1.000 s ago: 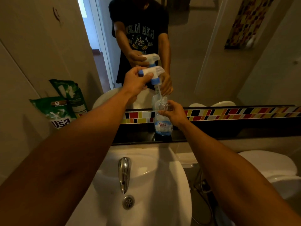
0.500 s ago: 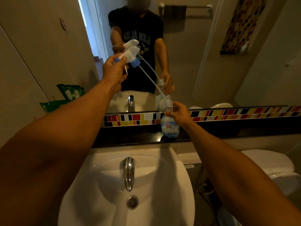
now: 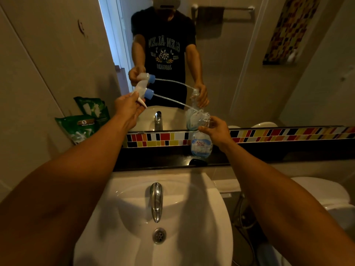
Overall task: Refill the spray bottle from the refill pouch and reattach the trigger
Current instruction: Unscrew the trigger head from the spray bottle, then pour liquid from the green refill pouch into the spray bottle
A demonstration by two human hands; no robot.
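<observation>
L hand [image 3: 127, 108] grips trigger [image 3: 141, 93], tube tip at bottle [image 3: 201, 140] mouth; R hand [image 3: 218, 131] grips bottle.

A single wide-angle head camera looks forward and down over both outstretched forearms, close above the sink [image 3: 123, 191] and facing the mirror [image 3: 240, 60], which reflects the same scene back from the opposite side.

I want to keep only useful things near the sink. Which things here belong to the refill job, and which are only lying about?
For the job:
- spray bottle, held by the right hand
- trigger with its tube, held by the left hand
- green refill pouch

Lying about:
- tap
- sink
- toilet
- towel in the mirror
</observation>
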